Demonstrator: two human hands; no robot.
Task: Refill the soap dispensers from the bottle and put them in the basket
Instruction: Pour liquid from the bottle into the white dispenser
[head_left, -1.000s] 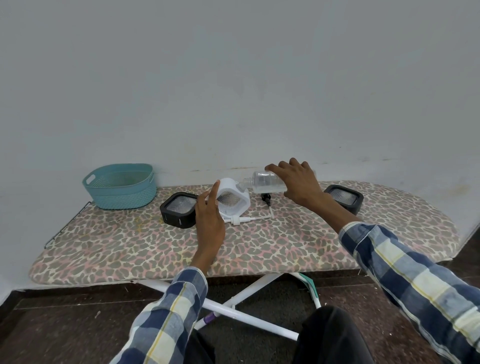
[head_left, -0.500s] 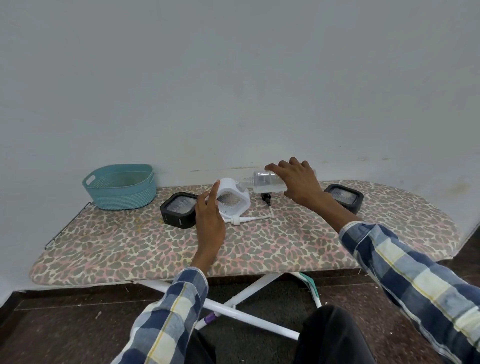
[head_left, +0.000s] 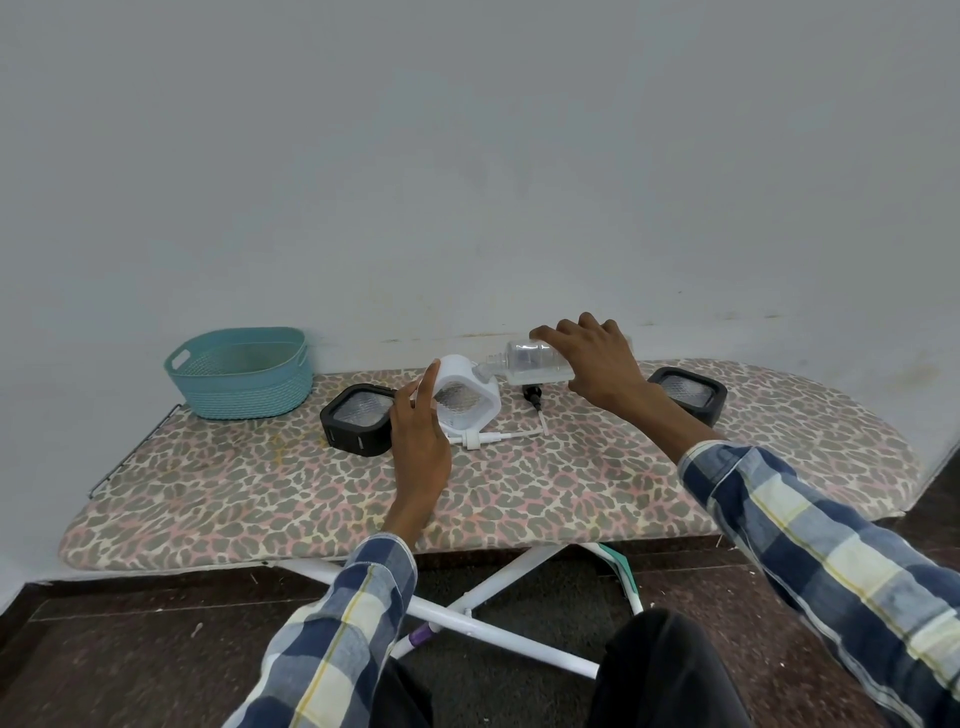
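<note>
Over white dispenser (head_left: 465, 397), bottle (head_left: 535, 360) unmoved, still tipped

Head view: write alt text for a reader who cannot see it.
A person's right hand tips a clear bottle sideways, its neck at the top of a white soap dispenser held by the left hand on a leopard-print ironing board. Two black dispensers sit either side, a teal basket far left.
</note>
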